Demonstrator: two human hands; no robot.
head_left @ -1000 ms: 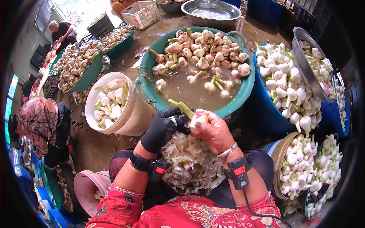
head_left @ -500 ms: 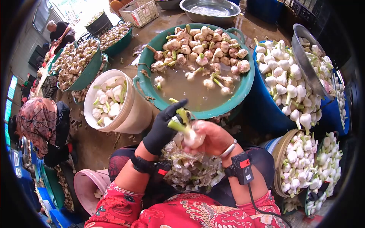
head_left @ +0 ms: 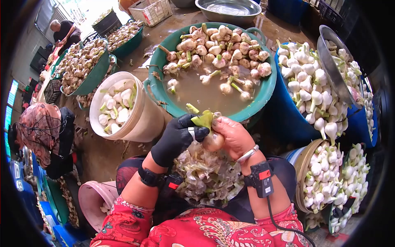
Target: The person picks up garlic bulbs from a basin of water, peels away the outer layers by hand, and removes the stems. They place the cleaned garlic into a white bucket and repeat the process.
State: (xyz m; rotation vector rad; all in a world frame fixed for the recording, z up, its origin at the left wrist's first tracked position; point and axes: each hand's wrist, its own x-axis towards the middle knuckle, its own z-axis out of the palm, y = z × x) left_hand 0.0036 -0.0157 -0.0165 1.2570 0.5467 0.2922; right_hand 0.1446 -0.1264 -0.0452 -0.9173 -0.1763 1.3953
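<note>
My left hand [head_left: 177, 136], in a black glove, is closed round the green stem end of a garlic bulb [head_left: 213, 141], with a pale band at one finger. My bare right hand [head_left: 234, 139] pinches the upper part of the same bulb, its thumb and fingers near a flap of green-yellow leaf [head_left: 203, 120]. The bulb hangs between both hands with its rounded end downward. Below it, a heap of garlic peelings [head_left: 207, 175] lies in my lap. Just beyond my hands stands the green tub [head_left: 158, 98], holding murky water and unpeeled garlic.
A white bucket [head_left: 142, 123] of peeled garlic stands on the left, above a pink bucket [head_left: 91, 206]. On the right are a blue barrel [head_left: 284, 117] and a tipped bucket [head_left: 302, 164], both full of white bulbs. A co-worker in a patterned head covering [head_left: 39, 127] sits at the left.
The bulb has turned from sideways to rounded end down. My left hand has shifted down slightly, and my right hand has moved from the bulb's side to its top by the leaf.
</note>
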